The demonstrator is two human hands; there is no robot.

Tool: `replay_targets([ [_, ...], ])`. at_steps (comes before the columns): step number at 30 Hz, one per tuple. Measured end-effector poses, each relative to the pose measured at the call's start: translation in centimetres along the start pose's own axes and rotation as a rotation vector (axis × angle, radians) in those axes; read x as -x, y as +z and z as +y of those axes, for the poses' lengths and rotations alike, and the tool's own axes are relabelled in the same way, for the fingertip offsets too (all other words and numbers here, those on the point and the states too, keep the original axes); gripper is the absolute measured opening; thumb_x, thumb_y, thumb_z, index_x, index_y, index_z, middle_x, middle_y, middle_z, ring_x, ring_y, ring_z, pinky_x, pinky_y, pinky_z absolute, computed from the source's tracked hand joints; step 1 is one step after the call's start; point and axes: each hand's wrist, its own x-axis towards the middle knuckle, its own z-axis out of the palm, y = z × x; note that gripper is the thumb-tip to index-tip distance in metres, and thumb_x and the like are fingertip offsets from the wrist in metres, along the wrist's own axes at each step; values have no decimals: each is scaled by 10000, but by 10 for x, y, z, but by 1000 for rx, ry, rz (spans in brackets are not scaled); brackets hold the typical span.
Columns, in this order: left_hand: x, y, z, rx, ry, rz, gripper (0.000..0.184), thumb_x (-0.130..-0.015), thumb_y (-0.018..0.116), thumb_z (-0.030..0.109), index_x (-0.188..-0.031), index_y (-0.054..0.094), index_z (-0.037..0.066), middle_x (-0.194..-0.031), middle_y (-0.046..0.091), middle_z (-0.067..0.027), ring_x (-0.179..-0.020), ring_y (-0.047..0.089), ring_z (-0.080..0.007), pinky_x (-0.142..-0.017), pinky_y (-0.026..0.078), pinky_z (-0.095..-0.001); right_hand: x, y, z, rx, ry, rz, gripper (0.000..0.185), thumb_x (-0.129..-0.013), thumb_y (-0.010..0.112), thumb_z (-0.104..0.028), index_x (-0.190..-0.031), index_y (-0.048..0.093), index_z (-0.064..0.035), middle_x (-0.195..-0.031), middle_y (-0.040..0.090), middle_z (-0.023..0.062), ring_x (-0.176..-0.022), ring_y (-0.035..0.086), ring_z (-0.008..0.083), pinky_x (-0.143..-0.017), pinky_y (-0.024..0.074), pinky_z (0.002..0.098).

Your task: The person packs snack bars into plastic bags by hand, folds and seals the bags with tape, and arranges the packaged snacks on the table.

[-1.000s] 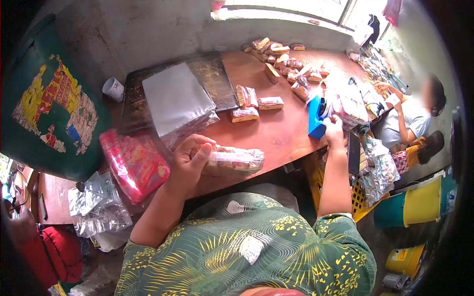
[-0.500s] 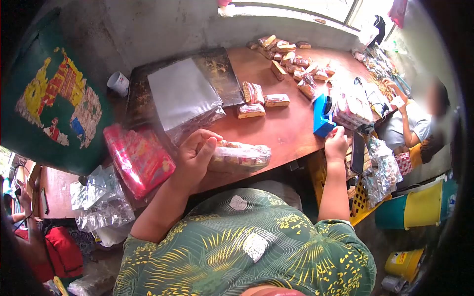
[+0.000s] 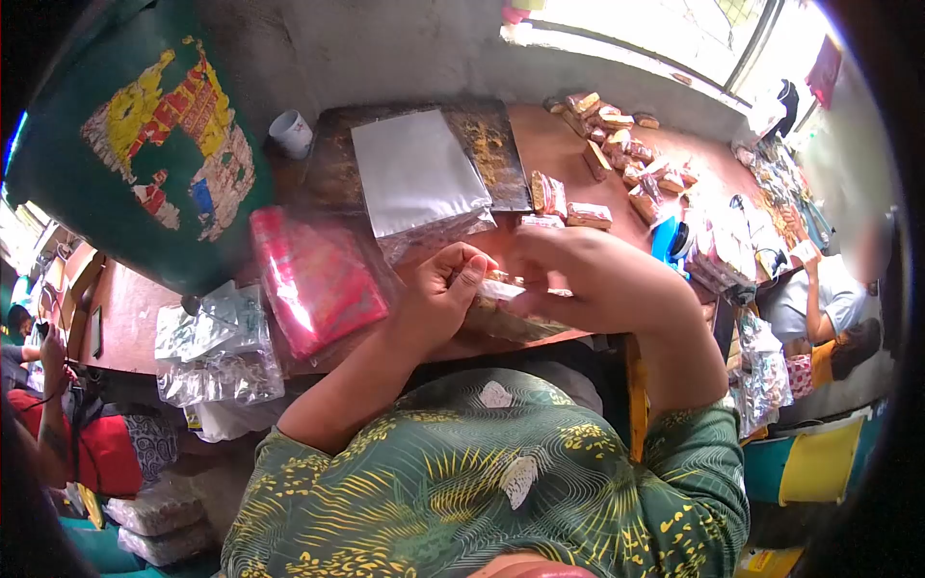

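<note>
pinching one end of the clear plastic pack (image 3: 520,326) by the near edge of the table (image 3: 551,140), my left hand (image 3: 445,291) is nearly closed. my right hand (image 3: 607,279) arches over the pack, thumb and fingers parted; i can't tell if they touch it. blurred, that hand hides much of it. glossy red plastic (image 3: 323,284) lies leftward; smooth grey film (image 3: 414,169) covers part of a dark, crusty tray (image 3: 496,144); oblong wrapped pieces (image 3: 631,154) are heaped beyond.

Cannot read any word, brand, number or sign. Can see only worn, illegible print on the torn label (image 3: 142,108) of the green bin (image 3: 60,164), and marks too small to read on the mug (image 3: 291,134) beside the bin.
</note>
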Motion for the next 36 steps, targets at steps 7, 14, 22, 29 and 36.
replay_targets([
  [7,11,9,32,-131,-56,82,203,-1080,564,245,-1110,618,51,-979,671,-42,-845,613,-108,-771,530,-296,-47,20,49,2,252,-280,571,-847,807,-491,-1154,635,-41,-924,713,115,-877,720,262,-757,568,405],
  [14,15,-2,-2,14,-37,51,172,-1070,555,217,-1134,550,57,-1022,673,-93,-906,665,-179,-825,575,-352,-6,71,141,-279,432,-192,336,-942,774,-323,-1008,612,-36,-836,626,13,-765,573,112,-676,493,309],
  [22,15,26,-21,-282,81,-193,283,-1010,670,259,-1162,590,34,-1053,682,-95,-914,673,-164,-831,575,-334,8,45,37,83,79,234,588,-850,814,-289,-1322,577,-30,-1044,693,163,-1026,688,348,-909,548,440],
  [29,23,14,-27,-615,-1,-225,333,-972,733,250,-1175,617,12,-1010,687,-68,-877,664,-135,-810,567,-301,47,28,65,233,227,262,711,-782,867,-245,-1392,543,-75,-1157,706,160,-1056,701,307,-924,554,431],
  [36,22,6,-46,-488,-65,-236,225,-941,731,186,-1084,691,17,-935,710,-88,-848,679,-156,-774,561,-311,183,-58,108,335,463,1155,533,-868,783,-74,-1343,545,-32,-1114,682,106,-1015,671,208,-877,564,351],
])
